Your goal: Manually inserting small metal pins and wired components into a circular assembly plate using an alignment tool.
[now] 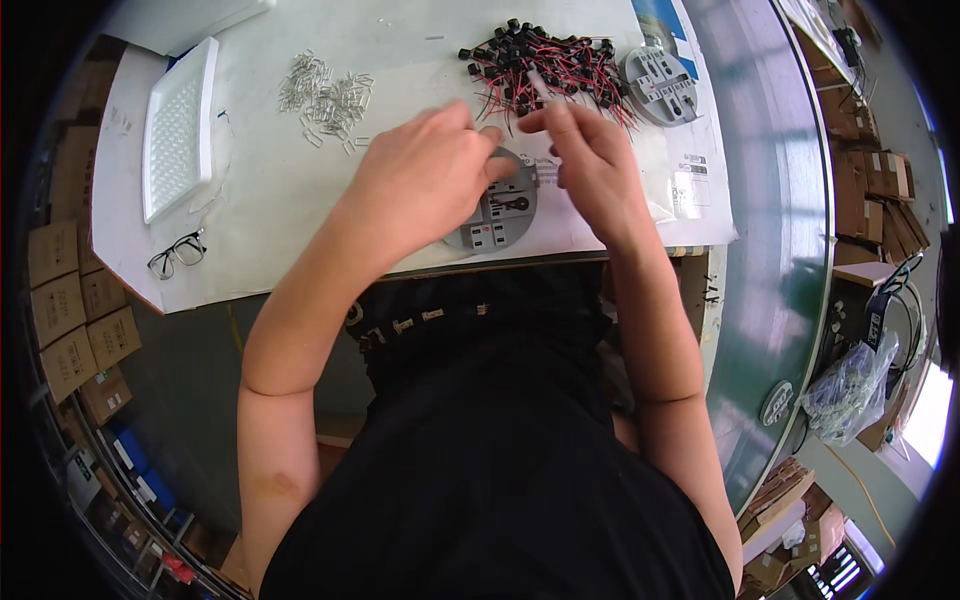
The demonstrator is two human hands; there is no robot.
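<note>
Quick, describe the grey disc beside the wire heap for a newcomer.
On the white table, find the heap of red-wired black parts. Right of it lies the grey disc. Unlike the nearer disc partly hidden by the left hand, it's uncovered.

We see a pale bench with a white top. At its left end sits a white gridded tray, with dark-framed eyeglasses near the front edge. Toward the back we find a loose heap of small clear pieces and, further right, a tangle of black parts with red and black wires. One grey disc lies beside that tangle; a second grey disc, partly hidden, lies near the front edge.
</note>
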